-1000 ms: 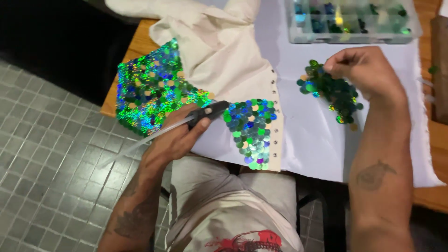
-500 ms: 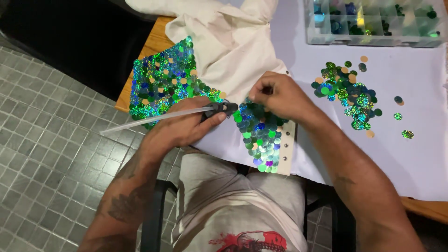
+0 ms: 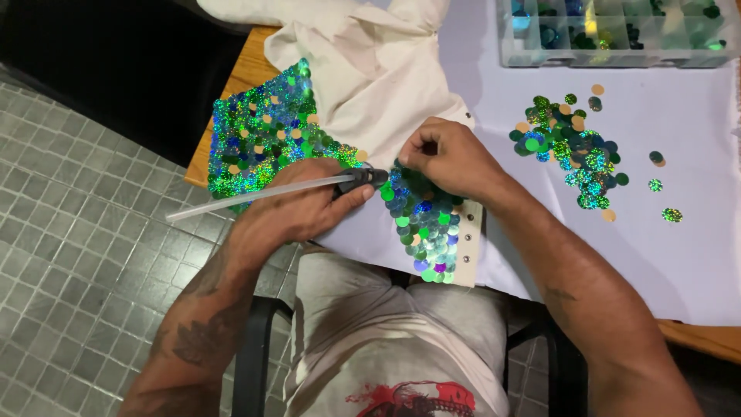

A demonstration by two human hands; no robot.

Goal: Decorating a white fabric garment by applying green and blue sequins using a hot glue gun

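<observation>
My left hand (image 3: 297,205) grips a black glue gun (image 3: 361,180) with a clear glue stick (image 3: 247,197) sticking out to the left; its nozzle points at the top of a small sequin-covered fabric patch (image 3: 423,228). My right hand (image 3: 444,158) rests on the top of that patch, fingertips pinched together over the sequins near the nozzle. What the fingers pinch is hidden. The patch is part of a cream fabric piece (image 3: 378,73) that also carries a larger green and blue sequined panel (image 3: 262,143).
A pile of loose green and blue sequins (image 3: 575,150) lies on the white sheet (image 3: 679,255) to the right, with a few strays. A clear compartment box of sequins (image 3: 617,31) stands at the back. The wooden table edge (image 3: 224,100) borders tiled floor on the left.
My right hand left the loose sequin pile a second ago and came left onto the small sequined patch; since then it has barely shifted. The left hand keeps the glue gun in place.
</observation>
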